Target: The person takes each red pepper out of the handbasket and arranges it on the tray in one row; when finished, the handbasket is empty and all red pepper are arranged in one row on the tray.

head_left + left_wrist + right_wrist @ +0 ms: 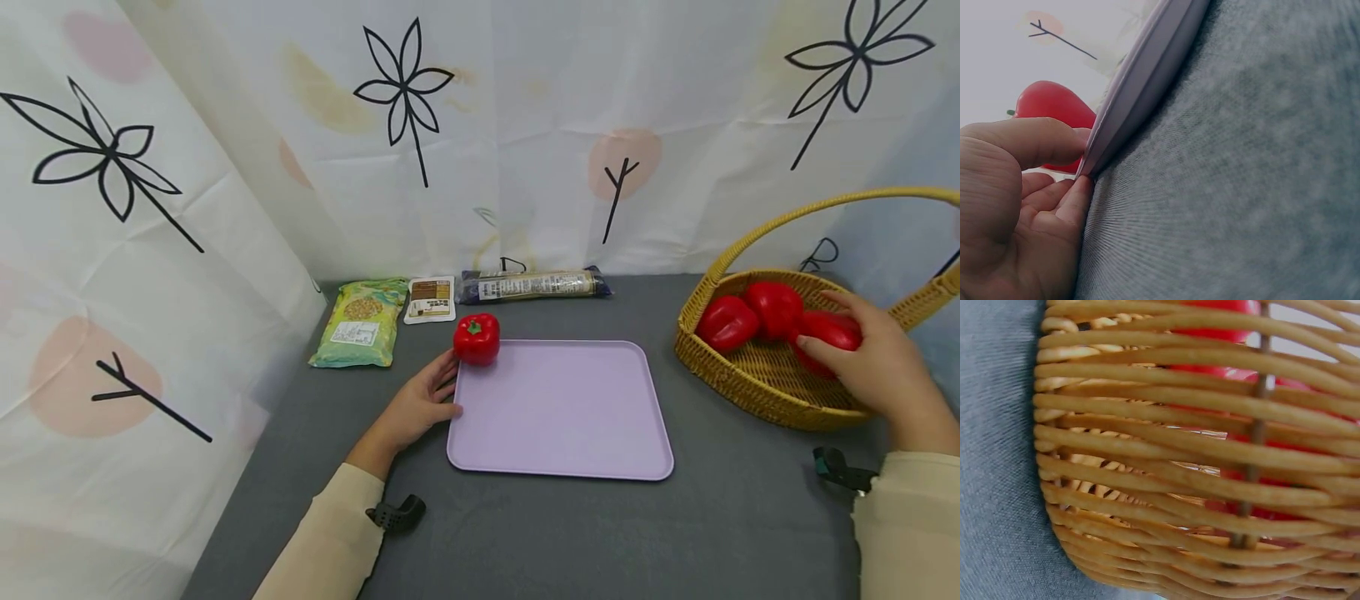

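A lilac tray (558, 412) lies on the dark grey table. My left hand (422, 406) pinches its left edge, thumb above and fingers beneath, as the left wrist view shows at the tray rim (1129, 106). One red bell pepper (477, 340) stands at the tray's back left corner, just beyond those fingers. On the right, my right hand (881, 358) reaches into a wicker basket (738, 387) and grips a red pepper (831, 332). Two other red peppers (727, 323) lie beside it. In the right wrist view the basket wall (1147, 437) hides the hand.
Behind the tray lie a green-yellow food packet (362, 323), a small white-and-brown packet (431, 300) and a long dark wrapped package (534, 286). The basket's tall handle (810, 208) arches above it. A patterned cloth (525, 150) hangs at the back and left.
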`<state>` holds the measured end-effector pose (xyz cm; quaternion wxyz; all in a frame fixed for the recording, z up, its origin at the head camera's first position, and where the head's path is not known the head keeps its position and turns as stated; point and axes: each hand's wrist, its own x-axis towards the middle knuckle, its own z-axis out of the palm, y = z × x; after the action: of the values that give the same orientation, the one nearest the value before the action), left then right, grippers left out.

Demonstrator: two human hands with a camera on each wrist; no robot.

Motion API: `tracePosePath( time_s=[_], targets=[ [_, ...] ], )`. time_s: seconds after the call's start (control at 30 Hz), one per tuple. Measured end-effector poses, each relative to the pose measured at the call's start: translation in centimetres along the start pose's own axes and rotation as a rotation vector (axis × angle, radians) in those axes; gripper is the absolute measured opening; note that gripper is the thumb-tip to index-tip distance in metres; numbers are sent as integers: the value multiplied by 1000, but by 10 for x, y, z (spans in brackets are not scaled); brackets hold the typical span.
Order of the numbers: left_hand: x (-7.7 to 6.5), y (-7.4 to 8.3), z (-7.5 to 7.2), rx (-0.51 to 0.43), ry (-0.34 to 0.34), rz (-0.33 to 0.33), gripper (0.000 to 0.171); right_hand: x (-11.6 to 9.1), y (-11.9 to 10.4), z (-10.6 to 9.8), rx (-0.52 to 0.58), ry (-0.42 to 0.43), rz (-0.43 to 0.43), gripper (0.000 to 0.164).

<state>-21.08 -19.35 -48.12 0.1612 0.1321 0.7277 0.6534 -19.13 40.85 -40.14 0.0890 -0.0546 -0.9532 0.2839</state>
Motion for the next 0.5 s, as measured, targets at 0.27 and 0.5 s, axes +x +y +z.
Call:
tracePosePath(
  time_s=[0.27, 0.5],
  targets=[
    [0, 0, -1, 4, -3, -3, 100, -6, -10, -3, 164, 18, 154, 92],
    [0, -3, -1, 6, -5, 8, 100, -7, -12, -6, 210, 37, 118, 91]
  ],
)
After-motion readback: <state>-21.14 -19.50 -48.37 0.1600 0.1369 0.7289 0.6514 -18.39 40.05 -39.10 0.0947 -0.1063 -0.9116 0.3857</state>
